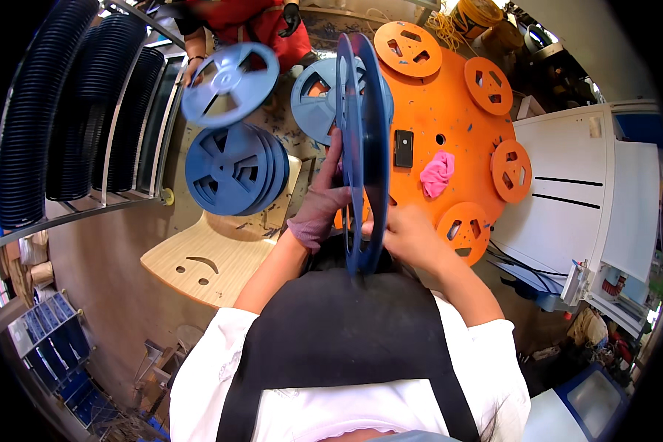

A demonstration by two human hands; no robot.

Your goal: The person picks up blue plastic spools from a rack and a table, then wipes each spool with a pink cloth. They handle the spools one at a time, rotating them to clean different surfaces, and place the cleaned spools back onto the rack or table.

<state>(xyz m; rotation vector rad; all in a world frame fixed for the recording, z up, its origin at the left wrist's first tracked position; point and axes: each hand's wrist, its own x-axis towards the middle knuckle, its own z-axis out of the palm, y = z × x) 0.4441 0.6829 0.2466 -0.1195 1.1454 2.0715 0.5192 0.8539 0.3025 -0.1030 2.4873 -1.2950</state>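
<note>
Fingers [334,156] of the left hand [318,205], thinly gloved: index straight up against the reel's left face, the others bent in toward its middle, grip fairly closed, has hold of it. Right hand [414,234] bare, fingers curled in by the reel's right side; tips hidden, can't tell from here whether they pinch the reel or something small.

Blue reel [374,147]: upright on edge, off the tabletop [412,110], in front of the black apron [346,324]. Two discs face each other with a gap between, so I'd call this one largely put together, but it's in hand, not set down.

Next out: another blue disc [309,110] lies flat at the tabletop's left edge, partly behind the reel; looks untouched so far. Black box [404,148] and pink cloth [437,174] nearer the tabletop's middle. Orange discs [488,86] sit along its far and right edges.

Left of the table, blue stack [225,173] at the far end of the wooden chair [199,258]; can't tell if those are finished or waiting. Beyond, a co-worker [247,29] in red has one hand at a paler disc [232,81], so probably more to do.
</note>
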